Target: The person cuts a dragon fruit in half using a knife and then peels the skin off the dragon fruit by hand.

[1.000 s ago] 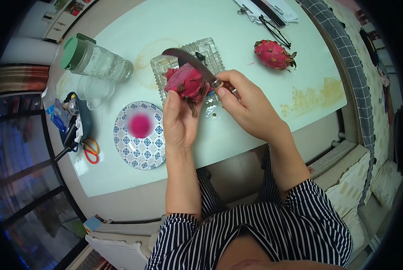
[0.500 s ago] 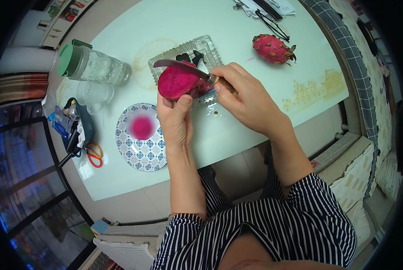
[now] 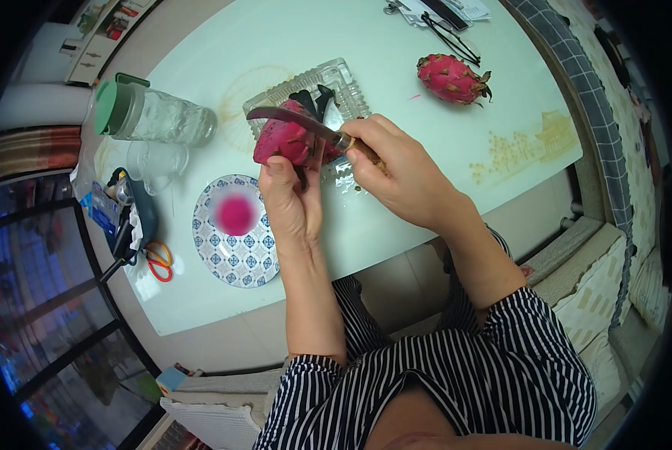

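My left hand [image 3: 287, 195] is closed around a cut dragon fruit [image 3: 274, 142], its magenta, seed-speckled flesh facing left and its skin facing right. In my right hand [image 3: 399, 169] is a knife [image 3: 294, 117] with a curved blade and a wooden handle. The blade lies across the upper part of the fruit; how deep it sits I cannot tell. Behind the fruit is a ridged glass tray [image 3: 341, 73] with dark objects in it. A white plate with a blue pattern [image 3: 237, 271] is left of my left hand, and a blurred magenta patch [image 3: 236, 215] shows on it.
A whole dragon fruit [image 3: 452, 79] lies at the back right, near glasses [image 3: 452, 41] and papers. On the left are a green-lidded glass pitcher [image 3: 167, 114], a glass mug [image 3: 156, 161], a dark container [image 3: 142, 206] of small items and scissors [image 3: 158, 261].
The dragon fruit has turned in my left hand, so its cut face is more side-on and more skin shows. The knife has shifted slightly left with my right hand.
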Motion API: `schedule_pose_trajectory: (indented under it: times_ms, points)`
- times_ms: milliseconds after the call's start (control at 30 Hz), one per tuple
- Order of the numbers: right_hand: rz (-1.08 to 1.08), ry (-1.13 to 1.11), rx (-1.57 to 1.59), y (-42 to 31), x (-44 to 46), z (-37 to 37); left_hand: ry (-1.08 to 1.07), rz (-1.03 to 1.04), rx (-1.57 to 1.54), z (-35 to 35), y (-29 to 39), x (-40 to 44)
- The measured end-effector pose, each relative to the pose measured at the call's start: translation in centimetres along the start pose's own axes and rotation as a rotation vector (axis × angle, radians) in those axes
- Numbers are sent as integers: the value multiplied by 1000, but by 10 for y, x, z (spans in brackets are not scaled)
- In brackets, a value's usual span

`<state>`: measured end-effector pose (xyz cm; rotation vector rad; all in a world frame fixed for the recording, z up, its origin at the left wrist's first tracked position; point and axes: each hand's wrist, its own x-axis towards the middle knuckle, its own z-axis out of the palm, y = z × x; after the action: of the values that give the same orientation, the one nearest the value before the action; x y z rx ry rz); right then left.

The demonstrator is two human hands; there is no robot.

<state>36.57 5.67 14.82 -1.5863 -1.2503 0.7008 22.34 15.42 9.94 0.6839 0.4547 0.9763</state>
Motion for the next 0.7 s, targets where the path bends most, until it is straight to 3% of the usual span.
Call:
schedule_pose_trajectory:
  times_ms: [167, 333, 700]
  points:
    - [3, -21, 41, 7, -4, 10, 89, -1, -136, 1, -2, 3]
    - [-127, 104, 2, 15, -2, 24, 73, -77, -308, 1, -7, 4]
    - [-41, 35, 15, 13, -4, 21, 86, -66, -403, 2, -6, 7]
